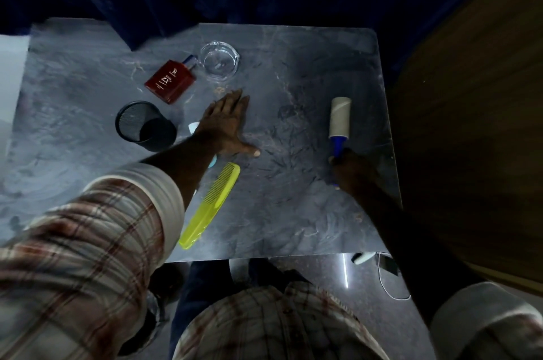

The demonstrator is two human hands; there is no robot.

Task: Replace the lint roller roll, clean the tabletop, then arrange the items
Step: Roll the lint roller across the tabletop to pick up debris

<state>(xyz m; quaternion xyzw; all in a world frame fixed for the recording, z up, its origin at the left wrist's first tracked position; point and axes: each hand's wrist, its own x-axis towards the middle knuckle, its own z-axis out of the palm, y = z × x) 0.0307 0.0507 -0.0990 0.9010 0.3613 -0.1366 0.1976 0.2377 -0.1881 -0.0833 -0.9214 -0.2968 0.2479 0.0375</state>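
The lint roller (339, 121) lies on the grey marble tabletop (293, 198) at the right, its beige roll pointing away from me and its blue handle toward me. My right hand (349, 168) is shut on that handle. My left hand (229, 124) rests flat on the middle of the tabletop, fingers spread, holding nothing. A white and light blue object (194, 126) is mostly hidden under my left wrist; I cannot tell what it is.
A yellow comb (210, 207) lies near the front edge. A black mesh cup (145, 126) lies on its side at the left. A red box (170, 80) and a glass ashtray (220, 61) sit at the back. A wooden panel (470, 124) borders the right side.
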